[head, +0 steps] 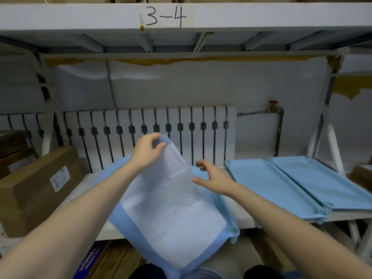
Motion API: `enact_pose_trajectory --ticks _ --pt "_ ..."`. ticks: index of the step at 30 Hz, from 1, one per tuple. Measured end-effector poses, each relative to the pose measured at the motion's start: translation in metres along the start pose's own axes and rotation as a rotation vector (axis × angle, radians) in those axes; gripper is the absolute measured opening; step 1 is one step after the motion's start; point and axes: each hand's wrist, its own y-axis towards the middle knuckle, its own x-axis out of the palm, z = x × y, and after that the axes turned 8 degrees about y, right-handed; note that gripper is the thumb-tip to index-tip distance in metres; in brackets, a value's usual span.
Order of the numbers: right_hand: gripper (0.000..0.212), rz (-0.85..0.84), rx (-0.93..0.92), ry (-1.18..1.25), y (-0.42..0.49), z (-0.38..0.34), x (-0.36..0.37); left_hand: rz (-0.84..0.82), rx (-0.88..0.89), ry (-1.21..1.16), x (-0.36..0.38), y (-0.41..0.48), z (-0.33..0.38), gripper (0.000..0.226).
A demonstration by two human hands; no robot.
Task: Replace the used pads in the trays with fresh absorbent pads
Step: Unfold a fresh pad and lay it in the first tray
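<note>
A white absorbent pad (171,214) with a blue border hangs lifted over the blue tray (233,231) in front of me. My left hand (148,151) pinches the pad's far top corner and holds it up off the tray. My right hand (213,179) hovers open beside the pad's right edge, fingers spread, touching or nearly touching it. The pad's near end droops over the shelf's front edge. Most of the tray beneath is hidden by the pad.
Two more blue trays (269,188) (322,184) lie side by side on the white shelf to the right. A brown cardboard box (36,188) sits at the left. A white radiator (151,133) lines the wall behind. A shelf beam marked 3-4 (165,16) runs overhead.
</note>
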Motion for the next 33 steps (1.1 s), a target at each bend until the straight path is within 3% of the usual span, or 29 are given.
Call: enact_pose_trajectory --ticks 1,4,8,11,14,16,18,20,23,26,29,31,33 --pt "0.058 0.007 -0.039 0.054 0.007 -0.015 0.003 -0.028 0.043 -0.010 0.001 0.000 0.007 0.020" --pt "0.020 0.100 -0.119 0.060 0.020 -0.042 0.009 0.009 0.081 -0.077 -0.002 0.000 0.016 0.031" --pt "0.028 0.252 -0.135 0.096 0.020 -0.056 0.004 0.067 0.050 -0.120 -0.016 -0.001 0.002 0.036" --pt "0.029 0.320 -0.123 0.137 0.018 -0.072 -0.011 -0.156 -0.034 0.019 -0.021 -0.004 -0.010 0.055" --pt "0.031 0.364 -0.059 0.171 0.025 -0.078 -0.032 -0.461 -0.185 -0.002 -0.016 -0.001 -0.029 0.053" --pt "0.031 0.411 0.028 0.236 0.034 -0.071 -0.047 -0.698 -0.315 0.131 -0.009 0.001 -0.047 0.056" --pt "0.035 0.434 0.165 0.315 0.045 -0.055 -0.061 -0.788 -0.383 0.234 -0.002 0.000 -0.061 0.041" --pt "0.034 0.386 0.326 0.314 0.055 -0.033 -0.066 -0.652 -0.457 0.136 0.009 0.000 -0.072 0.017" --pt "0.016 0.290 0.559 0.194 0.064 0.014 -0.053 -0.354 -0.614 -0.175 0.036 0.007 -0.086 0.016" --pt "0.015 0.268 0.632 0.164 0.071 0.062 -0.029 -0.140 -0.706 -0.358 0.072 0.020 -0.100 0.013" --pt "0.019 0.311 0.624 0.160 0.083 0.094 -0.015 0.030 -0.679 -0.375 0.104 0.035 -0.102 0.013" --pt "0.031 0.379 0.600 0.133 0.090 0.110 -0.010 0.053 -0.652 -0.467 0.120 0.040 -0.101 0.006" --pt "0.035 0.428 0.582 0.073 0.095 0.123 -0.003 -0.099 -0.678 -0.564 0.136 0.038 -0.110 0.028"
